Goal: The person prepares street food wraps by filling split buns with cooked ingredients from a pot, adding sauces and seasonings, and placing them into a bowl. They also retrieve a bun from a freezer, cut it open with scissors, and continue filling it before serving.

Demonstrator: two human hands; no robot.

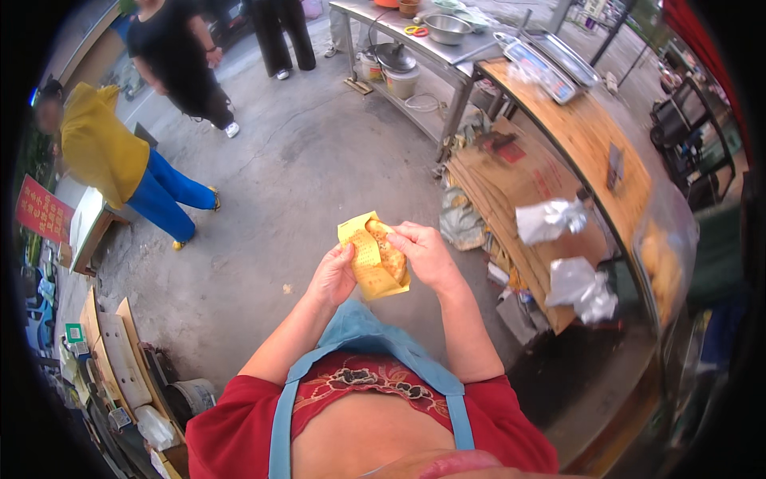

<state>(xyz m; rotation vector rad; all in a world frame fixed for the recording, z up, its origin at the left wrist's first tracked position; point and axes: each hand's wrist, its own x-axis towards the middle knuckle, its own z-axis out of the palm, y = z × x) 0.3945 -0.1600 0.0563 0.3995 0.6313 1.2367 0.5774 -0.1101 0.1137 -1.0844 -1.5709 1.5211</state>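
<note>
In front of my chest I hold a round, browned flatbread [388, 249] that sits partly inside a yellow paper bag [365, 254]. My left hand [335, 274] grips the bag's left side, its thumb lying on the printed paper. At the upper right, my right hand [423, 251] pinches the edge of the flatbread and bag; its fingertips are partly hidden behind them. The bag's right side gapes, so the bread's speckled face shows.
A wooden counter [618, 140] runs along my right with metal trays [550, 68] on it. Below lean cardboard sheets [511, 215]. A steel table [431, 40] with a metal bowl [447, 29] stands ahead. A person in yellow and blue [132, 152] bends at left; others stand farther off.
</note>
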